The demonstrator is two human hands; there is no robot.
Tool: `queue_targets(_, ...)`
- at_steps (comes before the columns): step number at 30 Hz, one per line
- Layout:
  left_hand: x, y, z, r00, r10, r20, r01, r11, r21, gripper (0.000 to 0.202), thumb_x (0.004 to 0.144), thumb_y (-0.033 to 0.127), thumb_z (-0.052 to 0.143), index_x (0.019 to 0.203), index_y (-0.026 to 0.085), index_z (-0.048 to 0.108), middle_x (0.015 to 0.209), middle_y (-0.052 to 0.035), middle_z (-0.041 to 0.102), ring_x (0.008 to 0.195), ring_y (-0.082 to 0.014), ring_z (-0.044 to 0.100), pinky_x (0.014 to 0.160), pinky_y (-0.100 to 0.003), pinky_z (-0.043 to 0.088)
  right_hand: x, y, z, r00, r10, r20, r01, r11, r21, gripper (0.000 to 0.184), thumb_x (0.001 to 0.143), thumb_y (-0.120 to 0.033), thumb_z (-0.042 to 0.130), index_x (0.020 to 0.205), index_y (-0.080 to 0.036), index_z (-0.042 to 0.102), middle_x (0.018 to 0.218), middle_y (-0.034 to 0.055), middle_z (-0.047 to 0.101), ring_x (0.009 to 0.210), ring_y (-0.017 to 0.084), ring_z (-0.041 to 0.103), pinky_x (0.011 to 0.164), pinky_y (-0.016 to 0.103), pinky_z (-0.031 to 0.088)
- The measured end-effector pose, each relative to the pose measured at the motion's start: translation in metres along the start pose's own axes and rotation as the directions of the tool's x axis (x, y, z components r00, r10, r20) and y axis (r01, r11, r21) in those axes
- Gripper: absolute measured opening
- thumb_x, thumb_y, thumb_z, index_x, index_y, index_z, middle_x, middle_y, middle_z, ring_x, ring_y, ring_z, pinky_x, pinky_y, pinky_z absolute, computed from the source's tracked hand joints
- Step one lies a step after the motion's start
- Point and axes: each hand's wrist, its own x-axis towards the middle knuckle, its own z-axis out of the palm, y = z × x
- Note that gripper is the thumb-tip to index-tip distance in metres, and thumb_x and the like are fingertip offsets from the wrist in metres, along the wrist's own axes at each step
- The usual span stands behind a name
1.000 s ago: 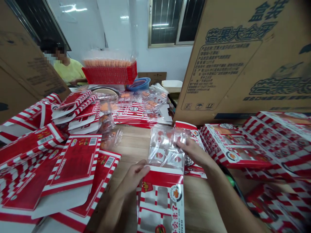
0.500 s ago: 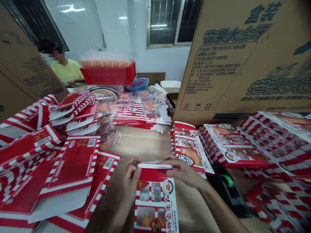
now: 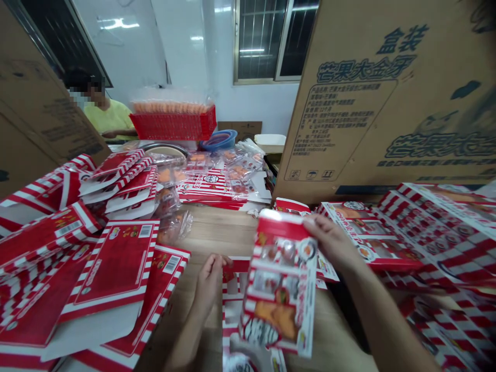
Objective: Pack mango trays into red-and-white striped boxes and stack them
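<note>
Red-striped paperboard box [image 3: 279,289] gripped in right hand [image 3: 329,242], left hand [image 3: 210,284] curled, grip unclear, beside flat carton [image 3: 232,310]

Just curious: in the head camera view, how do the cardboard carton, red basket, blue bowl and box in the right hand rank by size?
1. Cardboard carton, clearly largest.
2. Red basket and box in the right hand: unsure, as the box is nearer the camera.
3. Blue bowl, smallest.

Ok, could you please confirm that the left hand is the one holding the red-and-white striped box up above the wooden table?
Not quite: the head view shows that the right hand holds the red-and-white striped box up above the wooden table. The left hand is lower down, apart from that box.
</note>
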Motion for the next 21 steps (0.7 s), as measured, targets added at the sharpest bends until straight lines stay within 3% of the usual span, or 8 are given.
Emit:
queue_targets(3, 0.003, -0.025, -0.005, 0.999, 0.006, 0.044, -0.013, 0.989, 0.146, 0.032, 0.083, 0.046, 0.05, 0.074, 0.018, 0.062, 0.076, -0.0048, 0.065, 0.078, -0.0206, 0.06, 0.079, -0.035, 0.048, 0.053, -0.006, -0.043, 0.99, -0.02, -0.139, 0.007, 0.995, -0.097, 0.038, 0.07, -0.058, 0.059, 0.084, -0.023, 0.058, 0.061, -0.0009, 0.064, 0.051, 0.017, 0.06, 0.05, 0.029, 0.048)
queue_targets(5, 0.001, -0.042, -0.006, 0.998, 0.029, 0.051, -0.04, 0.971, 0.235, 0.025, 0.076, 0.042, 0.058, 0.082, 0.019, 0.066, 0.088, -0.0072, 0.067, 0.09, -0.0243, 0.06, 0.089, -0.041, 0.044, 0.081, -0.007, -0.058, 0.983, -0.039, -0.181, 0.003, 0.98, -0.198, 0.033, 0.07, -0.053, 0.061, 0.081, -0.022, 0.059, 0.061, 0.001, 0.064, 0.058, 0.021, 0.062, 0.058, 0.035, 0.051)
queue_targets(8, -0.005, -0.06, -0.005, 0.997, 0.053, 0.055, -0.068, 0.942, 0.328, 0.039, 0.069, 0.033, 0.065, 0.106, 0.019, 0.064, 0.12, -0.0133, 0.06, 0.116, -0.0305, 0.05, 0.101, -0.049, 0.034, 0.107, -0.008, -0.046, 0.983, -0.091, -0.162, 0.028, 0.934, -0.355, 0.024, 0.074, -0.04, 0.066, 0.087, -0.019, 0.063, 0.081, 0.0083, 0.068, 0.088, 0.028, 0.063, 0.081, 0.045, 0.048)
queue_targets(10, -0.007, -0.067, -0.003, 0.993, 0.059, 0.107, -0.098, 0.907, 0.41, 0.048, 0.071, 0.029, 0.063, 0.118, 0.018, 0.059, 0.132, -0.0158, 0.052, 0.124, -0.0321, 0.043, 0.104, -0.052, 0.03, 0.115, -0.008, -0.008, 0.992, -0.101, -0.081, 0.056, 0.898, -0.435, 0.021, 0.079, -0.032, 0.065, 0.095, -0.018, 0.064, 0.102, 0.0127, 0.066, 0.108, 0.03, 0.055, 0.094, 0.049, 0.04)
queue_targets(13, -0.006, -0.07, 0.0, 0.975, 0.063, 0.211, -0.164, 0.849, 0.503, 0.049, 0.075, 0.024, 0.058, 0.124, 0.018, 0.054, 0.131, -0.0147, 0.053, 0.124, -0.0301, 0.043, 0.105, -0.052, 0.028, 0.118, -0.003, 0.091, 0.991, -0.014, 0.136, 0.081, 0.86, -0.504, 0.023, 0.087, -0.028, 0.059, 0.106, -0.016, 0.06, 0.119, 0.0088, 0.059, 0.111, 0.024, 0.054, 0.095, 0.048, 0.042)
queue_targets(17, -0.007, -0.07, -0.003, 0.957, 0.078, 0.28, -0.218, 0.831, 0.512, 0.051, 0.073, 0.018, 0.059, 0.123, 0.02, 0.054, 0.121, -0.0102, 0.06, 0.117, -0.0271, 0.049, 0.109, -0.052, 0.023, 0.114, 0.018, 0.238, 0.901, 0.224, 0.372, 0.012, 0.844, -0.536, 0.027, 0.09, -0.031, 0.056, 0.112, -0.017, 0.058, 0.115, 0.0061, 0.06, 0.097, 0.021, 0.061, 0.082, 0.04, 0.052)
queue_targets(19, -0.011, -0.071, -0.008, 0.95, 0.087, 0.301, -0.236, 0.831, 0.504, 0.051, 0.071, 0.017, 0.06, 0.121, 0.019, 0.055, 0.12, -0.0099, 0.061, 0.116, -0.0267, 0.049, 0.109, -0.05, 0.023, 0.111, 0.031, 0.289, 0.855, 0.309, 0.417, -0.046, 0.845, -0.532, 0.027, 0.09, -0.031, 0.056, 0.114, -0.018, 0.057, 0.116, 0.0065, 0.059, 0.098, 0.021, 0.061, 0.081, 0.039, 0.052)
queue_targets(21, -0.016, -0.072, -0.013, 0.955, 0.104, 0.278, -0.23, 0.851, 0.471, 0.047, 0.074, 0.017, 0.058, 0.12, 0.018, 0.055, 0.123, -0.0114, 0.058, 0.119, -0.0274, 0.047, 0.107, -0.048, 0.029, 0.107, 0.043, 0.32, 0.821, 0.369, 0.436, -0.111, 0.852, -0.512, 0.029, 0.09, -0.031, 0.056, 0.115, -0.017, 0.055, 0.115, 0.0071, 0.059, 0.095, 0.02, 0.061, 0.079, 0.039, 0.053)
